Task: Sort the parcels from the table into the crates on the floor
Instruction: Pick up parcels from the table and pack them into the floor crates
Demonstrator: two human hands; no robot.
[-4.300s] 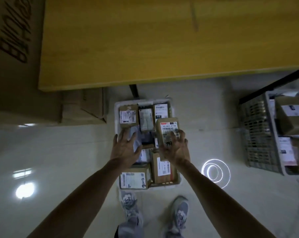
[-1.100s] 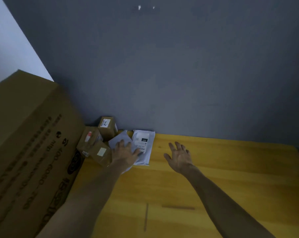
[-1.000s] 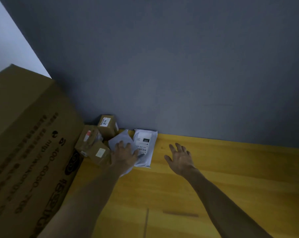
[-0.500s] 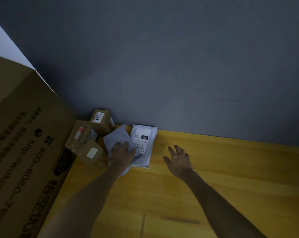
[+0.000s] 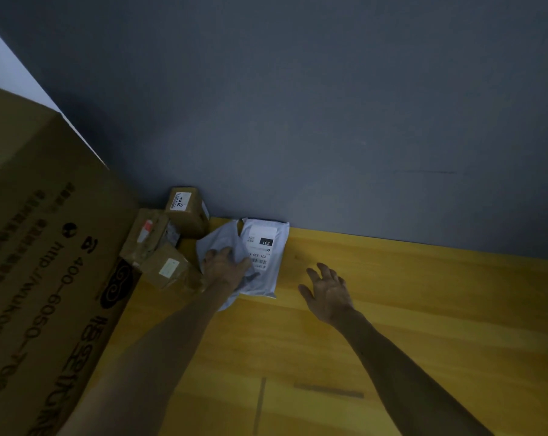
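Fingers of the left hand (image 5: 227, 267) are pressing down on a crumpled grey mailer bag (image 5: 215, 245), knuckles slightly bent and the thumb reaching toward the white mailer (image 5: 268, 272) that is lying just beside it. I cannot tell whether those fingers are actually pinching the plastic or only lying on top. The right hand (image 5: 329, 291) is hanging wide open, fingers spread and holding nothing, near the white mailer's right edge but apart from it.

Both mailers are sitting at the far edge of the yellow wooden table (image 5: 423, 325), up against the grey wall (image 5: 329, 121). The white one is lying flat, showing a printed label with "231" on a black patch. Left of the grey bag, three small cardboard boxes (image 5: 168, 269) are crowding together, wedged between the bags and a large printed carton (image 5: 46, 262).
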